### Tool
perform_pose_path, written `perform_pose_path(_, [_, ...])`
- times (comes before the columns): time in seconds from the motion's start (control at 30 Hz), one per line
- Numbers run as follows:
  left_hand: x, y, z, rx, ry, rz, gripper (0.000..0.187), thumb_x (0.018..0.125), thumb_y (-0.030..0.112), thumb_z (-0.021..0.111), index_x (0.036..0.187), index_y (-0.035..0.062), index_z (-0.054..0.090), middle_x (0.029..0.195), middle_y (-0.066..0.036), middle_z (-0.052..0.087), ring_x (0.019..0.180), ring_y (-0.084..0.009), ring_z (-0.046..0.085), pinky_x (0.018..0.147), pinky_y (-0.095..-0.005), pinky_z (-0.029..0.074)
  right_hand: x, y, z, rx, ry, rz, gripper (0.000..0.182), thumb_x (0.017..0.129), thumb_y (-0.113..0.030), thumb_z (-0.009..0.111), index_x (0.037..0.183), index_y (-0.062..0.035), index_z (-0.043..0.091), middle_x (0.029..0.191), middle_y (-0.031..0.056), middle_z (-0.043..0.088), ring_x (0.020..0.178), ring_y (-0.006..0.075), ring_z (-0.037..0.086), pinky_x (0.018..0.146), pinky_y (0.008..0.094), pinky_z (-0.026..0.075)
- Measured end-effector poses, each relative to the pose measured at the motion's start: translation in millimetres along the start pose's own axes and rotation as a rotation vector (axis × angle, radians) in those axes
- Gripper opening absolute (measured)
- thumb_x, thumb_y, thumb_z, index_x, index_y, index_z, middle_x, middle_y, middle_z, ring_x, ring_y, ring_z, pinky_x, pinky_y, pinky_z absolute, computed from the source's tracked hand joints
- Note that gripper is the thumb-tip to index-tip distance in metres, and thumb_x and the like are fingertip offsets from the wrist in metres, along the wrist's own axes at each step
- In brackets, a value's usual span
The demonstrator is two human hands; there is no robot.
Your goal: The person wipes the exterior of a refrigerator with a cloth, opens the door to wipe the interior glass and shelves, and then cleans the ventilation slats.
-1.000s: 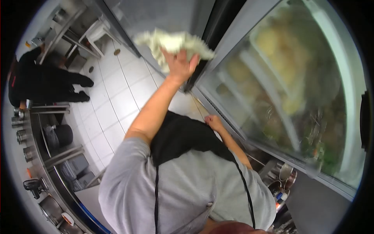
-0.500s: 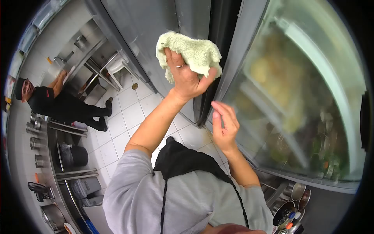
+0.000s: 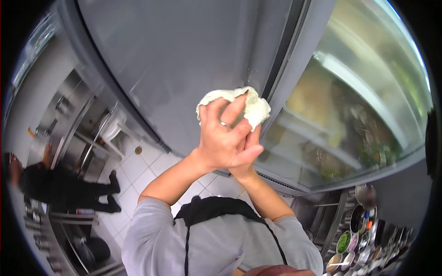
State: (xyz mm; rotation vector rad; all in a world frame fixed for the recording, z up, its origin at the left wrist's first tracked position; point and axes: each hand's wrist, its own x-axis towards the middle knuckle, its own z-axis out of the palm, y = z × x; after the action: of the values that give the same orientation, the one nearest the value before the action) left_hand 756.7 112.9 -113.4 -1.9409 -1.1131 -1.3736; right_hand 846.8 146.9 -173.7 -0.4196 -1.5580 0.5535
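Observation:
A crumpled pale cloth [image 3: 257, 110] is bunched in front of the grey door [image 3: 184, 50] of a tall cabinet. My left hand [image 3: 221, 140], with a ring on one finger, is closed on the cloth, its fingers pressed into the folds. Behind it, mostly covered, is my right hand [image 3: 253, 136]; a bit of finger shows at the cloth's lower edge, and its grip is hidden. Whether the cloth touches the door cannot be made out.
Right of the door stands a glass-fronted fridge [image 3: 331, 133] with blurred food inside. Pans and bowls of food [image 3: 344, 241] sit at lower right. At left are a person in black [image 3: 60, 186], a white plastic chair [image 3: 113, 131] and a bin [image 3: 94, 250].
The cloth has come lower in view and is more bunched up. My right hand has moved from beside the fridge to behind my left hand. The view has shifted, and the person appears lower.

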Motion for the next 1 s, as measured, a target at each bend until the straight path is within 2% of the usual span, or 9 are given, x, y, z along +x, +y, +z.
perform_pose_path(0.1, [19, -1, -27, -0.069, -0.151, 0.116, 0.043, 0.072, 0.034, 0.072, 0.104, 0.0043, 0.068, 0.118, -0.017, 0.065, 0.092, -0.0326, 0.059, 0.083, -0.0470, 0.044, 18, 7, 16, -0.173, 0.059, -0.068, 0.048, 0.098, -0.016, 0.053, 0.140, 0.0043, 0.041, 0.137, 0.0241, 0.047, 0.127, 0.0393, 0.047, 0.103, 0.0456, 0.040])
perform_pose_path(0.4, [-21, -43, -81, -0.586, 0.039, 0.232, 0.031, 0.070, 0.013, 0.074, 0.099, 0.0028, 0.072, 0.106, -0.016, 0.069, 0.068, -0.0229, 0.063, 0.054, -0.0298, 0.050, 146, -11, -12, -0.487, 0.187, -0.327, 0.051, 0.088, -0.005, 0.051, 0.137, 0.0077, 0.045, 0.143, 0.0267, 0.044, 0.132, 0.0433, 0.042, 0.114, 0.0429, 0.030])
perform_pose_path(0.5, [-59, -58, -89, -0.663, -0.075, 0.070, 0.024, 0.072, 0.009, 0.073, 0.095, 0.0023, 0.073, 0.102, -0.015, 0.070, 0.074, -0.0235, 0.065, 0.061, -0.0315, 0.052, 230, -53, -21, -0.586, 0.249, -0.404, 0.059, 0.078, 0.003, 0.049, 0.137, 0.0097, 0.045, 0.138, 0.0282, 0.050, 0.130, 0.0409, 0.046, 0.113, 0.0408, 0.033])
perform_pose_path(0.63, [-107, -72, -90, -0.758, -0.269, -0.108, 0.018, 0.078, 0.010, 0.073, 0.095, 0.0035, 0.074, 0.100, -0.012, 0.071, 0.081, -0.0245, 0.068, 0.066, -0.0328, 0.053, 409, -87, -88, -0.541, 0.134, -0.630, 0.053, 0.091, -0.014, 0.051, 0.139, 0.0065, 0.046, 0.130, 0.0227, 0.060, 0.115, 0.0278, 0.058, 0.100, 0.0351, 0.042])
perform_pose_path(0.7, [-127, -76, -94, -0.816, -0.475, -0.226, 0.020, 0.085, 0.017, 0.072, 0.101, 0.0059, 0.075, 0.102, -0.011, 0.071, 0.084, -0.0242, 0.068, 0.066, -0.0339, 0.054, 409, -162, -37, -0.523, 0.140, -0.552, 0.063, 0.098, -0.027, 0.049, 0.151, 0.0025, 0.030, 0.153, 0.0250, 0.036, 0.144, 0.0335, 0.032, 0.118, 0.0367, 0.024])
perform_pose_path(0.8, [-159, -84, -95, -0.855, -0.772, -0.363, 0.024, 0.088, 0.023, 0.069, 0.106, 0.0079, 0.074, 0.102, -0.010, 0.071, 0.083, -0.0236, 0.068, 0.064, -0.0335, 0.054, 409, -153, -36, -0.465, 0.100, -0.673, 0.063, 0.096, -0.030, 0.057, 0.148, 0.0002, 0.038, 0.148, 0.0233, 0.044, 0.135, 0.0345, 0.044, 0.115, 0.0382, 0.031])
perform_pose_path(0.83, [-173, -89, -92, -0.817, -0.864, -0.351, 0.028, 0.090, 0.027, 0.066, 0.110, 0.0084, 0.073, 0.103, -0.011, 0.071, 0.080, -0.0244, 0.068, 0.064, -0.0333, 0.054, 374, -148, -21, -0.469, 0.151, -0.580, 0.053, 0.100, -0.025, 0.049, 0.144, 0.0032, 0.042, 0.146, 0.0224, 0.047, 0.135, 0.0300, 0.045, 0.113, 0.0360, 0.032])
perform_pose_path(0.97, [-212, -100, -95, -0.792, -1.005, -0.410, 0.029, 0.090, 0.029, 0.067, 0.111, 0.0088, 0.072, 0.104, -0.013, 0.071, 0.079, -0.0269, 0.068, 0.068, -0.0356, 0.055, 231, -61, 1, -0.751, 0.416, -0.601, 0.036, 0.106, -0.019, 0.040, 0.123, 0.0098, 0.055, 0.119, 0.0266, 0.062, 0.110, 0.0406, 0.059, 0.093, 0.0432, 0.046])
perform_pose_path(1.0, [-218, -102, -97, -0.801, -1.022, -0.441, 0.030, 0.090, 0.029, 0.067, 0.112, 0.0089, 0.072, 0.104, -0.014, 0.070, 0.080, -0.0277, 0.068, 0.069, -0.0363, 0.055, 178, -43, 4, -0.636, 0.327, -0.350, 0.036, 0.106, -0.018, 0.039, 0.125, 0.0090, 0.054, 0.123, 0.0252, 0.061, 0.113, 0.0391, 0.058, 0.094, 0.0418, 0.045])
